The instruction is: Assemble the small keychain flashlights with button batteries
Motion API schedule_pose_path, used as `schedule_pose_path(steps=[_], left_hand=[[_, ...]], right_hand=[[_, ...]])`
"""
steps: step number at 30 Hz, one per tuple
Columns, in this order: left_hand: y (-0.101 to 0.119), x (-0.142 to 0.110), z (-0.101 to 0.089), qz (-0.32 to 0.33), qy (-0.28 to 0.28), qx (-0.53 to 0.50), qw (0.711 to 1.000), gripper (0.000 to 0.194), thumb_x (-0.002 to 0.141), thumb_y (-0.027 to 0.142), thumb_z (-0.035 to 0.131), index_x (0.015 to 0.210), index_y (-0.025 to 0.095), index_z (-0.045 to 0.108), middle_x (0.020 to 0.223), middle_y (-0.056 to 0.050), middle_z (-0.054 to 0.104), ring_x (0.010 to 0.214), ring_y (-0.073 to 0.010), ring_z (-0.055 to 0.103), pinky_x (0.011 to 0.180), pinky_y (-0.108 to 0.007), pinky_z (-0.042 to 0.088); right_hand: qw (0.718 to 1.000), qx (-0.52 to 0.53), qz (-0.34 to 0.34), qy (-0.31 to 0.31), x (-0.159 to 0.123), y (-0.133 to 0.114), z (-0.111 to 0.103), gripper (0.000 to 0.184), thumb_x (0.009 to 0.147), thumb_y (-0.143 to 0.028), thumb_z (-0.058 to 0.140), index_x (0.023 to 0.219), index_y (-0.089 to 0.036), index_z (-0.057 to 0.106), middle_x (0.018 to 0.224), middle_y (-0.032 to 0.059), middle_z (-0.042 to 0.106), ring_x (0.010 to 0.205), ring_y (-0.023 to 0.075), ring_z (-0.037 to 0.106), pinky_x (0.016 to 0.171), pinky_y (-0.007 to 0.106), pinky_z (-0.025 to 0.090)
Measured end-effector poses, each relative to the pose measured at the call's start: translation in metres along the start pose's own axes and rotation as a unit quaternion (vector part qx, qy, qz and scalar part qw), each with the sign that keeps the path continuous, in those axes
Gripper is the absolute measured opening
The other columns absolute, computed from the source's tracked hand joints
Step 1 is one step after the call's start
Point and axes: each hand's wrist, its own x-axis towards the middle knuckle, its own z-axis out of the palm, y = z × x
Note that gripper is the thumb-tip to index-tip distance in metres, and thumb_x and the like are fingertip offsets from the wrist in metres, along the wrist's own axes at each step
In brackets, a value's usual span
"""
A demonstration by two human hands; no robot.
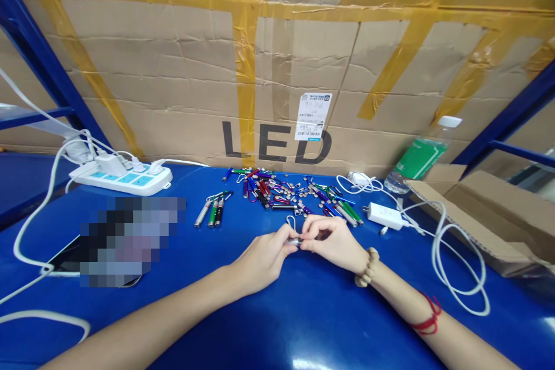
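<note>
1. A taped cardboard wall [277,69] backs the blue desk [303,312].
2. The left hand [264,257] and right hand [332,240] meet fingertip to fingertip, both pinching a small silver keychain torch [295,240].
3. The torch lies crosswise between them, its ring [291,221] pointing away.
4. A pile of torches [295,193] sits just beyond both hands; three more [213,211] lie beyond the left hand.

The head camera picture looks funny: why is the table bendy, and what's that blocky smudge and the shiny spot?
In the head view the wide lens curves the blue table and the blue shelf posts; a square-pixel blur covers something on the left; white glare shines on the table's near edge; the left hand and right hand look sharp, pinching a small silver keychain light.
</note>
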Motion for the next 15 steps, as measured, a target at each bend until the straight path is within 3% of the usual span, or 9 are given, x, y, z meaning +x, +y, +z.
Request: schedule_pose_path(steps=[11,15], left_hand=[[-0.003,0.002,0.003,0.030,0.063,0.021,0.997,0.009,0.089,0.017,0.038,0.090,0.019,0.046,0.092,-0.003,0.063,0.082,-0.0149,0.059,0.069,-0.022,0.043],[-0.002,0.003,0.001,0.058,0.062,0.048,0.995,0.015,0.088,0.013,0.037,0.091,0.018,0.051,0.087,-0.003,0.063,0.081,-0.0149,0.059,0.072,-0.023,0.043]], right_hand=[[0.999,-0.012,0.050,0.016,-0.003,-0.003,0.007,0.032,0.067,-0.034,0.068,0.048,-0.014,0.052,0.055,-0.0009,0.052,0.049,0.0072,0.045,0.046,0.020,0.037],[0.997,-0.038,0.049,-0.046,-0.005,-0.004,0.012,0.037,0.077,-0.038,0.058,0.051,-0.013,0.061,0.058,0.0020,0.056,0.050,0.0073,0.049,0.047,0.020,0.039]])
